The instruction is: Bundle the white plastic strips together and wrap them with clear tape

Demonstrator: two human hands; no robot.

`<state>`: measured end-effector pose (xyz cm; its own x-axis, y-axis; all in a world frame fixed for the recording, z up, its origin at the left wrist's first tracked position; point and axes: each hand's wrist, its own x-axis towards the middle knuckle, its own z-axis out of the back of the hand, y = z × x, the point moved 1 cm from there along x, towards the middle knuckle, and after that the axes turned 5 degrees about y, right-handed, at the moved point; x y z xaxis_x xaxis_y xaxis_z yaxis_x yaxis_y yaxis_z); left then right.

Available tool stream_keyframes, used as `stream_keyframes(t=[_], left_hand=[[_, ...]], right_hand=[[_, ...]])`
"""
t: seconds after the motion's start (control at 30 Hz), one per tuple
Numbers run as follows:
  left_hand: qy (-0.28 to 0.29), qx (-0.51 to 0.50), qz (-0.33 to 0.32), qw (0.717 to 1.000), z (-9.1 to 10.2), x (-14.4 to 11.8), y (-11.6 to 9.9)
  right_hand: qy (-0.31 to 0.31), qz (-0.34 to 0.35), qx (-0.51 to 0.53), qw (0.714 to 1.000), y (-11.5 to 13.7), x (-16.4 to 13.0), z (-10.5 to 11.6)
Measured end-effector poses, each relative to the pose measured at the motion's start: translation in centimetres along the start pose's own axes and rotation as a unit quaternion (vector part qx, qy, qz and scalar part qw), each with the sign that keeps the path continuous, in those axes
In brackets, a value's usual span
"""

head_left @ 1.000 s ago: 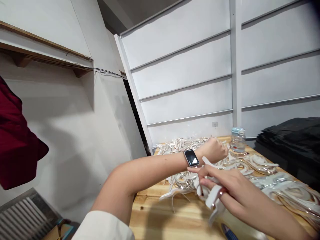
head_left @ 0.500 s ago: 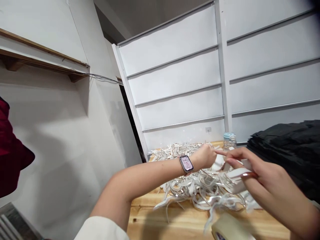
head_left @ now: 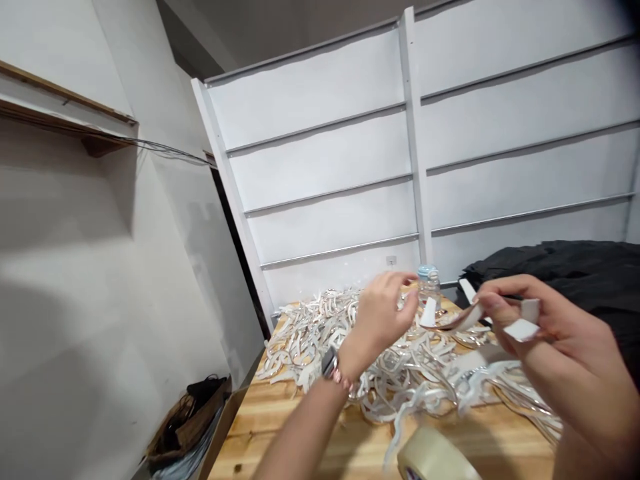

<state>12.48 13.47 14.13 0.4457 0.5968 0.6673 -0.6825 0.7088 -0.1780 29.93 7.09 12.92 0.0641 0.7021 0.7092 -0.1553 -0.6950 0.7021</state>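
My left hand [head_left: 384,308] is held over the heap of strips with its fingers curved and apart, nothing between them. A dark watch [head_left: 330,363] and a beaded bracelet are on that wrist. My right hand [head_left: 555,333] pinches a white strip [head_left: 463,319] between thumb and fingers, and the strip's loose end points toward my left hand. Another white piece [head_left: 523,329] sticks out by the right thumb. Below both hands lies a tangled pile of white and shiny strips [head_left: 400,373]. A roll of clear tape [head_left: 433,453] stands at the near edge, under my right hand.
A clear bottle with a blue lid [head_left: 428,283] stands at the back of the wooden table [head_left: 260,417]. Black folded material [head_left: 565,267] is stacked at the right. An open cardboard box [head_left: 187,427] sits lower left. A white panelled partition [head_left: 320,160] rises behind.
My left hand has come away from my right hand, moving left and opening. The right hand keeps hold of the strip. The view has turned slightly right.
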Motion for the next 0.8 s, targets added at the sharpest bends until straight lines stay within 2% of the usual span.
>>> stream_keyframes(t=[0.07, 0.1, 0.2, 0.27, 0.33, 0.43, 0.53, 0.6, 0.67, 0.8], left_hand=[[-0.147, -0.142, 0.071, 0.976, 1.1, -1.8, -1.9], [-0.166, -0.187, 0.074, 0.965, 1.4, -2.7, -2.9], [-0.07, -0.189, 0.023, 0.979, 1.3, -4.8, -5.0], [0.008, -0.173, -0.02, 0.985, 1.0, -5.3, -5.5], [0.038, -0.179, -0.062, 0.981, 0.6, -5.4, -5.5], [-0.008, -0.215, -0.098, 0.972, 0.5, -5.5, -5.0], [-0.061, -0.23, -0.031, 0.971, 1.1, -6.0, -4.7], [-0.089, -0.226, 0.03, 0.97, 1.6, -6.5, -4.8], [-0.125, -0.212, 0.051, 0.968, 2.1, -6.7, -4.9], [-0.207, -0.096, 0.004, 0.974, 2.5, -6.7, -4.9]], right_hand=[[-0.006, -0.023, 0.014, 1.0, 0.4, 0.2, 0.0], [0.001, -0.034, 0.035, 0.999, 0.6, 0.3, 0.0], [0.048, -0.077, 0.137, 0.986, 0.9, 0.5, -0.3], [0.075, -0.104, 0.19, 0.973, 0.8, 0.4, -0.6], [0.098, -0.11, 0.21, 0.967, 0.5, 0.5, -0.9], [0.076, -0.101, 0.221, 0.967, -0.1, 0.9, -1.1], [0.008, -0.097, 0.253, 0.963, -0.2, 1.7, -1.2], [-0.008, -0.088, 0.284, 0.955, -0.1, 2.1, -1.1], [0.014, -0.08, 0.319, 0.944, 0.2, 2.3, -1.2], [0.073, -0.099, 0.372, 0.92, 0.4, 2.0, -1.8]])
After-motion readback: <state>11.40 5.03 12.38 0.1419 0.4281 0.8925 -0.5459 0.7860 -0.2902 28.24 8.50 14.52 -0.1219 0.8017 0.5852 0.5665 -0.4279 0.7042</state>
